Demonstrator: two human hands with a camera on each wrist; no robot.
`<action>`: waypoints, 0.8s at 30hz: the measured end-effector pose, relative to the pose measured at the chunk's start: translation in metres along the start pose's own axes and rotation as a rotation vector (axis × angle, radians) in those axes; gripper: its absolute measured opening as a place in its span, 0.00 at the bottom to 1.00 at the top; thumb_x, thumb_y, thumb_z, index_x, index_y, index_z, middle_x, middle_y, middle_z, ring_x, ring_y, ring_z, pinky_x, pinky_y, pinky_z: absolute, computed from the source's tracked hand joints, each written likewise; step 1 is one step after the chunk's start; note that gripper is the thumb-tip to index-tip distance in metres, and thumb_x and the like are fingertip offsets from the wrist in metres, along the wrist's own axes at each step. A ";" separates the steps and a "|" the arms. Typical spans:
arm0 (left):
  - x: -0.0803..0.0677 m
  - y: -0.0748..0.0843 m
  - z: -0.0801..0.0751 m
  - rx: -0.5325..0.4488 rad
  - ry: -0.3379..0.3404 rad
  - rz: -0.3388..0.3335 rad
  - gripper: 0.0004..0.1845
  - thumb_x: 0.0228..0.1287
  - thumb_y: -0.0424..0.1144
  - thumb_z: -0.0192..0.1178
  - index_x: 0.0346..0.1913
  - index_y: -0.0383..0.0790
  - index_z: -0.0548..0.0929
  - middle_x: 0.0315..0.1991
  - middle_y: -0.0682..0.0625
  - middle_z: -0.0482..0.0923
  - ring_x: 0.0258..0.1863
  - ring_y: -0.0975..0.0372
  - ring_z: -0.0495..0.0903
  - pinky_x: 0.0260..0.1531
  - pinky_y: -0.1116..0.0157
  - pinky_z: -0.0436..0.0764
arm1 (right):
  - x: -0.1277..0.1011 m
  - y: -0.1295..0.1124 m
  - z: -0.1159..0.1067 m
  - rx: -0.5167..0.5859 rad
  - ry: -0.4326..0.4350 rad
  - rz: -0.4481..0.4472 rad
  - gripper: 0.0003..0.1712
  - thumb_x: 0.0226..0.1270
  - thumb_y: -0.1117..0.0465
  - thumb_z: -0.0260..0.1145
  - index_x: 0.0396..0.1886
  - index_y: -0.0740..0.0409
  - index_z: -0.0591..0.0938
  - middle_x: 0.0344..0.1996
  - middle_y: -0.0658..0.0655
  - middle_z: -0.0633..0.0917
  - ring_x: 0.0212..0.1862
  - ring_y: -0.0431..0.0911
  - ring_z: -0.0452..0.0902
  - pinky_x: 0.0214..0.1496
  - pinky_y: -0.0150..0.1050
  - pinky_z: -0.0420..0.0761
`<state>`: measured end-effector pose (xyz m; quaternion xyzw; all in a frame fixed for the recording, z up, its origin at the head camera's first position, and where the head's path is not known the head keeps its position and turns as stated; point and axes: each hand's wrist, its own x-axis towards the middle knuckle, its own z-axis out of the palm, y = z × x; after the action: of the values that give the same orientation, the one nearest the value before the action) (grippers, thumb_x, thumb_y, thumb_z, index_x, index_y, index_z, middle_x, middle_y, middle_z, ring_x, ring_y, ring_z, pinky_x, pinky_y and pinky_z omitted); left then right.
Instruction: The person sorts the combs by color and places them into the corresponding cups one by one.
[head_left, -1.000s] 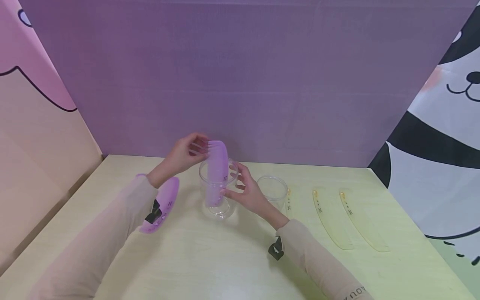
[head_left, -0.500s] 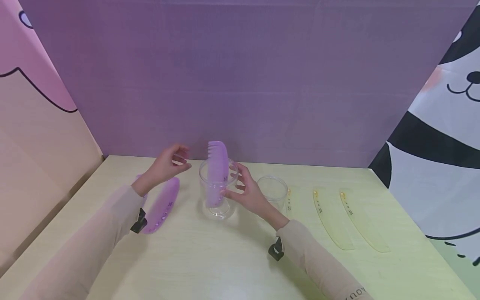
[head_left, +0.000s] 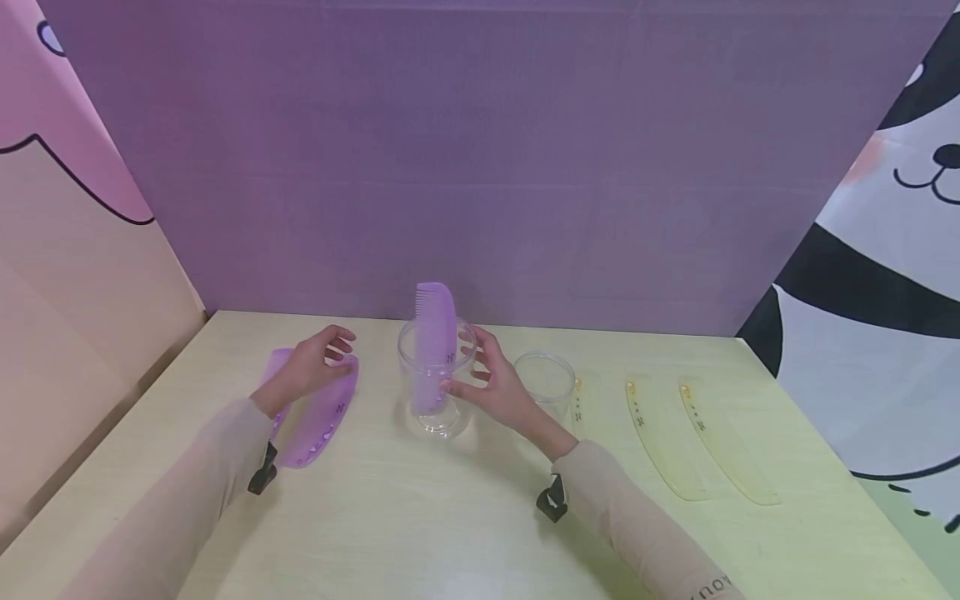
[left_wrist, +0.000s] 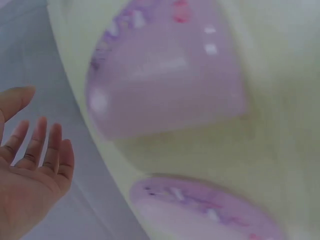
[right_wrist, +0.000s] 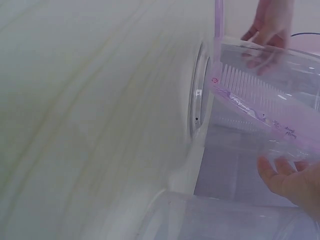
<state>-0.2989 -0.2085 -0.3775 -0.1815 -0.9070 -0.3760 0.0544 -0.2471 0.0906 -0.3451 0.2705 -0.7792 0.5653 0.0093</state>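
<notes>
Right hand steadies clear cup with purple comb in it; left hand over flat purple combs.

Right hand (head_left: 495,385), fingers curled on clear cup (head_left: 435,392); upright comb (head_left: 433,346) stands inside. Left hand (head_left: 311,367), fingers relaxed, holding nothing, above purple combs (head_left: 318,417) on table (head_left: 420,517). Second clear cup (head_left: 546,379) just right.

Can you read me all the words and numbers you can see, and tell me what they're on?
Sleeve cuff, bottom edge of the head view: dark capital letters, cut off and upside down, not safely readable.
Purple comb in the cup: small dark mark, too small to read; tiny blurred print in the right wrist view too.
Purple comb on the table: small mark, unreadable.
Yellow combs: tiny marks, unreadable.
</notes>
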 end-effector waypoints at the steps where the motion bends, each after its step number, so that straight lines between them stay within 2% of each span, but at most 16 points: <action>1: -0.001 -0.002 0.001 0.014 -0.012 -0.011 0.23 0.56 0.28 0.60 0.55 0.29 0.67 0.48 0.32 0.74 0.47 0.42 0.75 0.47 0.51 0.78 | 0.000 0.000 0.000 0.006 0.001 0.000 0.46 0.53 0.67 0.68 0.68 0.63 0.53 0.65 0.66 0.61 0.64 0.65 0.59 0.61 0.62 0.66; 8: -0.010 -0.011 0.006 0.029 -0.060 -0.139 0.25 0.58 0.31 0.59 0.57 0.28 0.65 0.53 0.31 0.70 0.51 0.41 0.72 0.51 0.48 0.74 | 0.000 0.000 0.000 0.015 0.001 0.005 0.45 0.54 0.67 0.68 0.68 0.62 0.53 0.65 0.66 0.61 0.65 0.65 0.59 0.61 0.62 0.65; 16: -0.016 -0.014 0.008 0.092 -0.044 -0.151 0.27 0.57 0.33 0.60 0.58 0.28 0.65 0.55 0.31 0.69 0.52 0.40 0.70 0.51 0.45 0.74 | -0.001 -0.001 0.000 0.008 -0.001 0.007 0.46 0.54 0.67 0.68 0.68 0.63 0.53 0.65 0.67 0.61 0.65 0.65 0.59 0.61 0.62 0.65; 24: -0.017 -0.013 0.007 0.087 -0.082 -0.192 0.33 0.56 0.37 0.62 0.62 0.30 0.62 0.57 0.27 0.66 0.51 0.39 0.71 0.46 0.47 0.78 | 0.000 -0.002 0.000 0.001 -0.001 0.021 0.46 0.54 0.66 0.68 0.68 0.63 0.52 0.66 0.66 0.60 0.65 0.63 0.59 0.62 0.61 0.66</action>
<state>-0.2880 -0.2169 -0.3950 -0.1066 -0.9371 -0.3321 -0.0113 -0.2459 0.0903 -0.3436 0.2626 -0.7816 0.5657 0.0028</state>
